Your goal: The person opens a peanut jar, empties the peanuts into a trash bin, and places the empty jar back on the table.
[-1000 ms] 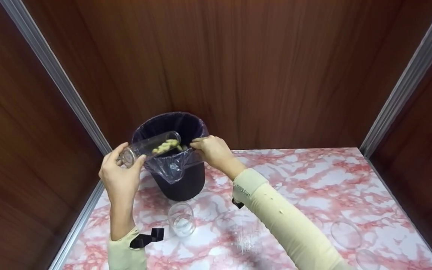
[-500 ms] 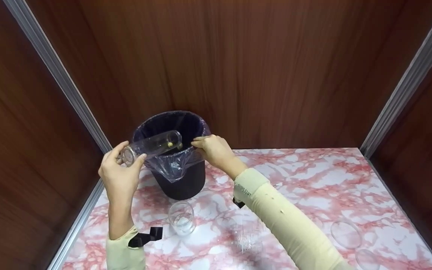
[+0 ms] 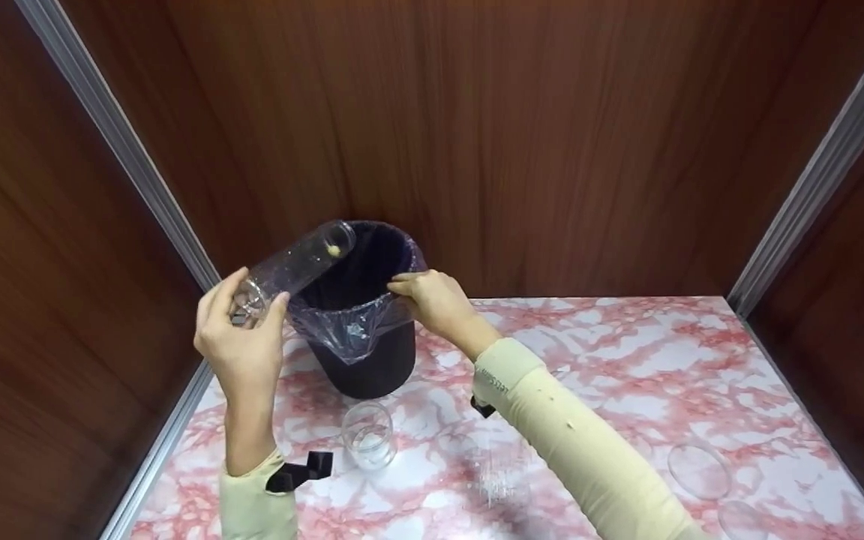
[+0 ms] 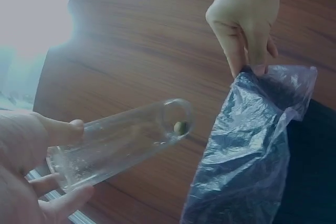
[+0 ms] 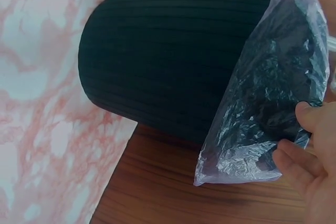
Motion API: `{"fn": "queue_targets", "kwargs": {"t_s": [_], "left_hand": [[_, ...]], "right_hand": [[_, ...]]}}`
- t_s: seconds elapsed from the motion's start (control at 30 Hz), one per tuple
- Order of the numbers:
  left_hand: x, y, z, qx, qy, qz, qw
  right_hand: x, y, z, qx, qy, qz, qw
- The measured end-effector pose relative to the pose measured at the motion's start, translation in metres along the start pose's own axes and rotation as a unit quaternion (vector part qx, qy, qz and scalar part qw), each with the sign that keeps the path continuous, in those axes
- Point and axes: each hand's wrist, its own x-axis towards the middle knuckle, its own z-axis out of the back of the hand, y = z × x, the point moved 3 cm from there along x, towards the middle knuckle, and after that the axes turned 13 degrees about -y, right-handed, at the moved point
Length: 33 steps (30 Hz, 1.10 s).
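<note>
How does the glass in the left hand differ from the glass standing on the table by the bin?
The held glass is tall and narrow; the table glass is short and wide. The left hand grips the held glass by its base, tilted with its mouth raised beside the bin, while the table glass stands upright, untouched. The held glass has one small yellowish bit near its mouth; the table glass looks empty. Both are clear.

The tall tumbler (image 3: pixel 293 270) is clear, glossy glass or plastic. Beside it, the bin (image 3: pixel 363 360) is matt black ribbed plastic, lined with a thin, crinkled, shiny translucent bag (image 3: pixel 346 330). Under the bin, the tabletop (image 3: pixel 627 375) is smooth pink-veined marble-look; behind it, wood-grain panels (image 3: pixel 514 135) with brushed metal strips (image 3: pixel 121 150).
</note>
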Motion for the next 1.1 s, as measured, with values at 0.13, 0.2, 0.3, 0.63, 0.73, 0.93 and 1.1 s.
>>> {"fn": "queue_targets", "kwargs": {"t_s": [0.13, 0.2, 0.3, 0.63, 0.73, 0.93, 1.1], "left_hand": [[-0.002, -0.001, -0.002, 0.020, 0.015, -0.016, 0.9996], [-0.003, 0.002, -0.003, 0.024, 0.024, -0.014, 0.9993], [-0.005, 0.006, -0.002, 0.023, 0.025, -0.010, 0.9994], [-0.004, -0.006, -0.004, -0.003, -0.017, -0.063, 0.9979], [-0.004, -0.006, -0.005, 0.019, 0.010, -0.070, 0.9973], [-0.007, -0.003, -0.005, 0.032, 0.038, -0.063, 0.9968], [-0.007, 0.001, -0.003, 0.029, 0.027, -0.062, 0.9973]], "right_hand": [[-0.002, -0.002, 0.002, 0.002, -0.006, 0.000, 1.000], [-0.002, -0.002, 0.003, 0.002, -0.006, 0.002, 1.000], [-0.002, -0.001, 0.004, 0.003, -0.005, 0.003, 1.000], [-0.002, -0.001, 0.001, 0.010, -0.009, 0.001, 1.000], [-0.003, -0.001, 0.001, 0.009, -0.011, 0.001, 1.000], [-0.003, -0.001, 0.000, 0.003, -0.010, 0.003, 1.000], [-0.003, -0.001, 0.000, -0.006, -0.007, -0.005, 1.000]]}}
